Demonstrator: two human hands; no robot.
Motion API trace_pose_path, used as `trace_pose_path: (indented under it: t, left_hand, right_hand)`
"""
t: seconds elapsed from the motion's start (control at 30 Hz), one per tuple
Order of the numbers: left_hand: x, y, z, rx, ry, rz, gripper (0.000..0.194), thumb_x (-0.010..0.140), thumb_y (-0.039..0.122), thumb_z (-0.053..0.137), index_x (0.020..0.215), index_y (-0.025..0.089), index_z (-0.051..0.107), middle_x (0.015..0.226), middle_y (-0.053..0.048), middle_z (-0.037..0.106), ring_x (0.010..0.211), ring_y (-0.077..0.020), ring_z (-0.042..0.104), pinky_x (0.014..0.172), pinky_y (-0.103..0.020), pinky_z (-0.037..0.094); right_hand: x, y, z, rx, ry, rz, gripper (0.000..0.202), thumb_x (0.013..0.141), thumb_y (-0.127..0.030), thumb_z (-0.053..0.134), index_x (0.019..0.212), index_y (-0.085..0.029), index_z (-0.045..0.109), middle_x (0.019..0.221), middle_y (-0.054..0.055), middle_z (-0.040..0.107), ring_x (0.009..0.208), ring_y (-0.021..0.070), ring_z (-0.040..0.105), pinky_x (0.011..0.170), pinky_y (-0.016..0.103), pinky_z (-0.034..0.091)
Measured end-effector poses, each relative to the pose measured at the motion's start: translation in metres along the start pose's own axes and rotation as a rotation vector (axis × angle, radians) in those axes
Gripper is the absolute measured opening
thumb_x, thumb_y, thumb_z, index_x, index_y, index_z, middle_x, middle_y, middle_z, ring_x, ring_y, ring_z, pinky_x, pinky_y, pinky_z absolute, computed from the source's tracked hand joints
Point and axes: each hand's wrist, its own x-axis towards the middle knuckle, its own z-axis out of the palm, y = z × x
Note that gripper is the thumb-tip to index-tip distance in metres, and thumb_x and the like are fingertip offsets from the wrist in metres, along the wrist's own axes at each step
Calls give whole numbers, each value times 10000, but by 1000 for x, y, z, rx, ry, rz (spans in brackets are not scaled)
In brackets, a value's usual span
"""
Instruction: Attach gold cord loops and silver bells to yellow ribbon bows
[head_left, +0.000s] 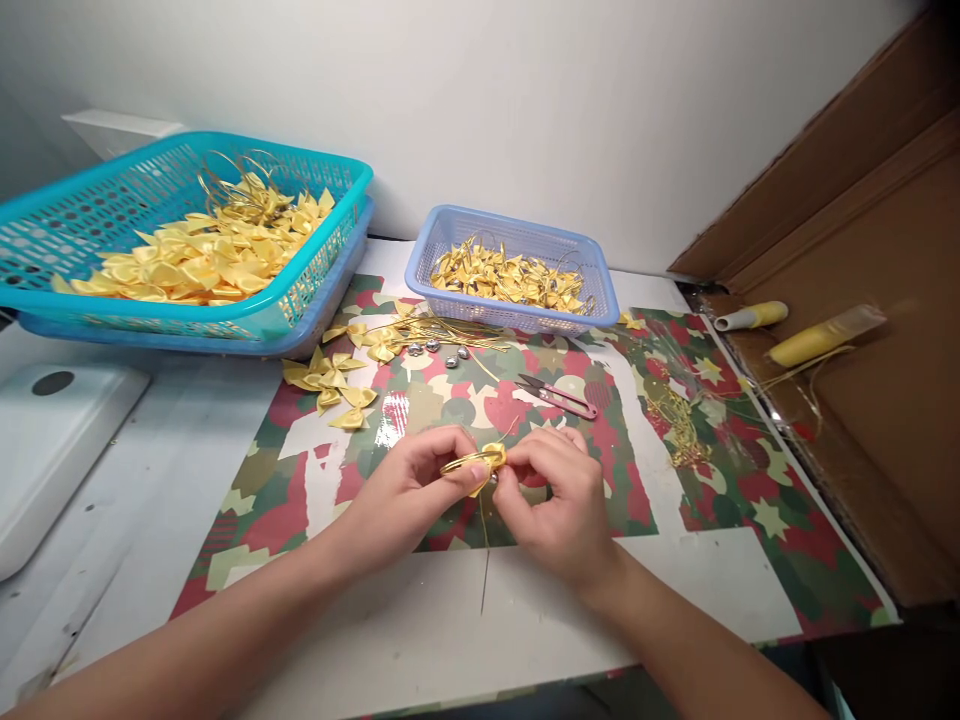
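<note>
Between my two hands is a yellow satin bow [493, 455] with a gold wire ring [454, 464] beside it. My left hand [420, 480] pinches the bow and the ring between thumb and fingers. The fingertips of my right hand [559, 490] are pinched at the bow's right edge, by a small silver bell [493, 479] that shows only partly. A thin gold thread hangs below the bow, with a needle [484, 585] at its lower end. Pink-handled thread snips [559, 396] lie beyond my right hand.
Loose yellow bows [330, 375], gold cords [457, 332] and silver bells [451, 361] lie beyond my hands. A teal basket [300, 300] of bows stands back left, a blue basket [510, 312] behind. Thread scraps [679, 425] and yellow spools [817, 338] are right, a white device [60, 440] left.
</note>
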Motion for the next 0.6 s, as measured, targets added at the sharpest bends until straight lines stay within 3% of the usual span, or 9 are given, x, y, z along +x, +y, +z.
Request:
trace_pose_path:
  t: [0.13, 0.33, 0.6]
  left_hand:
    - [1, -2, -2, -10, 40, -25, 290, 799, 407, 612, 658, 168, 528, 652, 25, 461, 557, -86, 410, 496, -206, 367]
    - [2, -2, -2, -42, 29, -49, 291, 797, 419, 606, 669, 172, 523, 638, 23, 477, 537, -91, 437, 490, -216, 382]
    - [0, 0, -1, 16, 37, 15, 300, 819, 422, 585, 652, 179, 525, 644, 14, 511, 547, -97, 451, 491, -216, 404]
  right_hand:
    - [1, 1, -3, 76, -60, 97, 152, 749, -117, 526, 618, -193, 536, 540, -54, 508, 507, 97, 452, 617, 298, 341]
    - [3, -5, -7, 51, 93, -49, 60, 751, -171, 625, 795, -206, 608, 648, -21, 602, 593, 138, 536, 642, 317, 379]
    - [2, 0, -4, 0, 60, -21, 118, 716, -81, 553, 718, -198, 560, 653, -22, 601, 589, 129, 520, 661, 322, 367]
